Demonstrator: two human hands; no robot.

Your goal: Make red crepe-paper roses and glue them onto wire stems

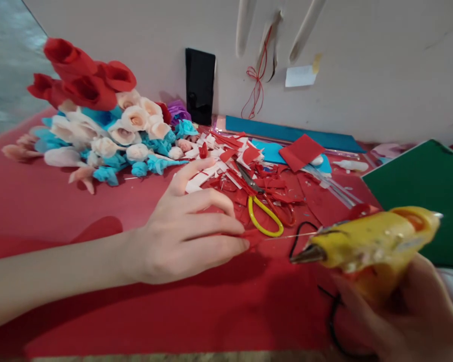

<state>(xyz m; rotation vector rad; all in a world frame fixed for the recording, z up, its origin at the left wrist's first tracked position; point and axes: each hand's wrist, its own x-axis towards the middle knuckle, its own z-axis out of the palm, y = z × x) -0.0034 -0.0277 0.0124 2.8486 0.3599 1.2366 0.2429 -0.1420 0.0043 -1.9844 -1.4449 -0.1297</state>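
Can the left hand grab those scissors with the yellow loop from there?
Probably yes: the scissors lie close to the left hand, their yellow loop on the near side, and nothing big seems to block the way.

No txt, nos. or logos legible here.

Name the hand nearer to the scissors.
Left. The left hand is just left of the scissors; the right hand, gripping the yellow glue gun, is farther off, to their right and nearer the camera.
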